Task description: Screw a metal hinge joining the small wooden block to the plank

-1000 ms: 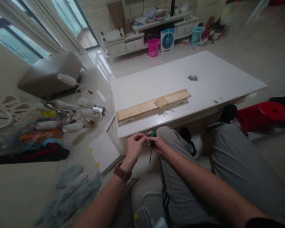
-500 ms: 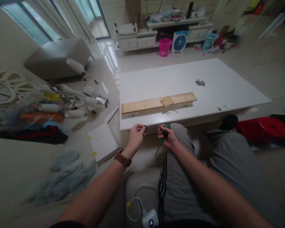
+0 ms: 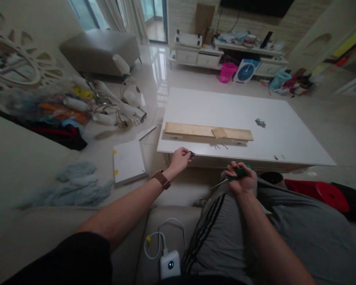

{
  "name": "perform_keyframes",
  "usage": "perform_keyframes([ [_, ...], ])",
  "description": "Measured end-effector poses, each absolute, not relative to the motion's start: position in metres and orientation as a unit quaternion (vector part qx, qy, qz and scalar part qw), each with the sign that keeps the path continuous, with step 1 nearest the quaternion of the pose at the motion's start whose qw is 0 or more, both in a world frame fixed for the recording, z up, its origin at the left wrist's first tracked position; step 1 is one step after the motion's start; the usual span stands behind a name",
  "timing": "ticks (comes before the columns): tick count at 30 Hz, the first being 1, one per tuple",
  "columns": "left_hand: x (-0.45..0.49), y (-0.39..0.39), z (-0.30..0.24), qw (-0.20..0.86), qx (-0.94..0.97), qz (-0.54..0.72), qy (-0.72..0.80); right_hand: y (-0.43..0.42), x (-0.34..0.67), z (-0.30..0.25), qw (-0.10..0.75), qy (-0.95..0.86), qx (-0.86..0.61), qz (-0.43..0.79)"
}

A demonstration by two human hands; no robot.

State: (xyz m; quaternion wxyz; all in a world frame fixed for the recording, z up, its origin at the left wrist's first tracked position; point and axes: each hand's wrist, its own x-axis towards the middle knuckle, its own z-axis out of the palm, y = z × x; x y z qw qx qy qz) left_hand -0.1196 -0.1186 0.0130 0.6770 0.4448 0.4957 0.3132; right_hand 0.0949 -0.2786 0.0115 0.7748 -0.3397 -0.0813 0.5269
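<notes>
My left hand [image 3: 180,159] pinches a small dark metal piece with holes [image 3: 191,155], just off the near edge of the white table [image 3: 192,105]. In my right hand [image 3: 241,178], above my knee, is a screwdriver with a green handle [image 3: 240,173]; its shaft points down and to the left. A long wooden board [image 3: 186,130] lies along the table's near side. On top of it rests a small square wooden piece [image 3: 219,133]. Several screws [image 3: 221,147] lie in front of the board. A small pile of metal parts [image 3: 260,123] sits farther right.
A white panel box [image 3: 129,162] stands on the floor left of the table, near a chandelier with white shades [image 3: 121,107]. Beside me on the seat is a white power bank [image 3: 170,264] with a cable. A red stool [image 3: 317,194] stands at right.
My hands have moved farther apart, the right one going rightward with the screwdriver. The metal piece in my left hand shows more clearly. The camera view has shifted.
</notes>
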Motion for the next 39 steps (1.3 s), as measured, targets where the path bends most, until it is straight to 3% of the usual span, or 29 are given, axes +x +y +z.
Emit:
perform_keyframes([
  [17, -0.122, -0.12, 0.012, 0.679, 0.488, 0.306, 0.456, -0.318, 0.094, 0.054, 0.787, -0.126, -0.368, 0.48],
  [30, -0.125, -0.108, 0.005, 0.619, 0.561, 0.303, 0.458, -0.339, 0.105, 0.064, 0.798, -0.082, -0.327, 0.498],
  [39, -0.132, -0.091, 0.0, 0.529, 0.648, 0.297, 0.461, -0.359, 0.132, 0.105, 0.811, -0.043, -0.243, 0.531],
])
